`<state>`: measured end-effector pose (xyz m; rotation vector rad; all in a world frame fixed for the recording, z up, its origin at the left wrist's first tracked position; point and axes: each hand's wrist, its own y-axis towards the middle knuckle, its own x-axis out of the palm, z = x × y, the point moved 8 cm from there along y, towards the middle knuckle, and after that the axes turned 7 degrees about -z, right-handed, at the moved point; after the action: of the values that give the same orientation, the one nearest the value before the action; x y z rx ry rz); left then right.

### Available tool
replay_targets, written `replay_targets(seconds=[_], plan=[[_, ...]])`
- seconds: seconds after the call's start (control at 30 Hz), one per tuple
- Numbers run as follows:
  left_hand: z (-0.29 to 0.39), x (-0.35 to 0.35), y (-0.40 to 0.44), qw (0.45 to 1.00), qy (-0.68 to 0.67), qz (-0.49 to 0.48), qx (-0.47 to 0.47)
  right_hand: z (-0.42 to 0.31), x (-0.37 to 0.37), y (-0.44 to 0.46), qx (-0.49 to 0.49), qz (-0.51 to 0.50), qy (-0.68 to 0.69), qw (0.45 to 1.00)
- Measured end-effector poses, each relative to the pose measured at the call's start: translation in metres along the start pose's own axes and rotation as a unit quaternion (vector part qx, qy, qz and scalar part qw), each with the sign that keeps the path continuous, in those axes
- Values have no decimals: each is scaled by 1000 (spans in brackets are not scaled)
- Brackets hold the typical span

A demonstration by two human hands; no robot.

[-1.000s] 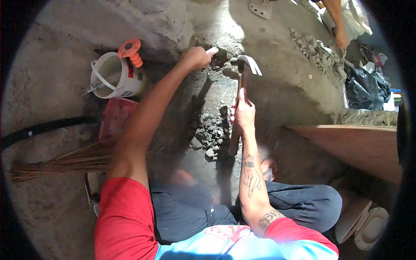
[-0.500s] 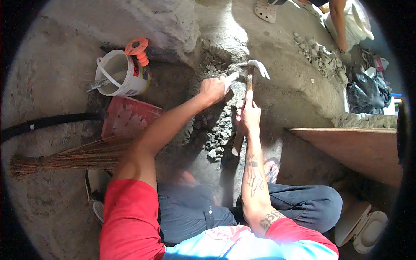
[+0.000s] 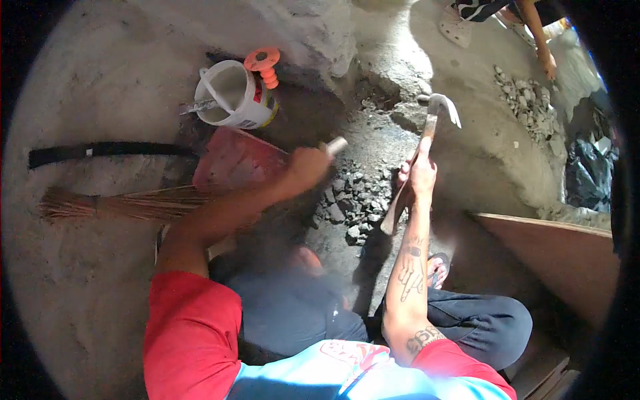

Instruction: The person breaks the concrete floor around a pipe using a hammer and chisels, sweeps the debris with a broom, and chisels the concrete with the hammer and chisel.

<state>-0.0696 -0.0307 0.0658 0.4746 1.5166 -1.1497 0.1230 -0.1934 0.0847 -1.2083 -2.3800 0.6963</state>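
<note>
I see a claw hammer [image 3: 431, 125], pale-headed and brown-handled, beside the rubble [image 3: 350, 200], my right hand [image 3: 421, 177] wrapped round its handle. My left hand [image 3: 308, 170] is curled round a pale stub [image 3: 337, 145], its other end hidden, slightly blurred. The concrete floor [image 3: 467, 173] is dusty; a bucket [image 3: 257, 107] stands left.
</note>
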Motion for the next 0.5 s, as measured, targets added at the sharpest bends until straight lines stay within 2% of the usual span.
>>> replay_targets(seconds=[0.07,0.1,0.17,0.2,0.27,0.37,0.47,0.5], plan=[[-51,-13,-8,990,-35,56,-121,-8,5,0,-5,-10,20,1000],[-57,-11,-6,990,-36,59,-121,-13,8,-3,4,-8,39,999],[-73,-16,-13,975,6,120,-186,-17,9,-3,-2,-6,47,999],[-78,-17,-11,974,7,121,-189,-18,9,-3,-2,-10,48,999],[-81,-17,-6,981,36,53,-184,-21,11,-2,-19,-21,52,998],[-78,-22,4,981,28,34,-188,-20,9,0,-44,-12,16,999],[-34,-46,9,993,30,29,-112,-16,4,4,-54,-32,42,997],[-44,-32,17,993,28,25,-110,-13,-2,4,-50,-29,41,997]])
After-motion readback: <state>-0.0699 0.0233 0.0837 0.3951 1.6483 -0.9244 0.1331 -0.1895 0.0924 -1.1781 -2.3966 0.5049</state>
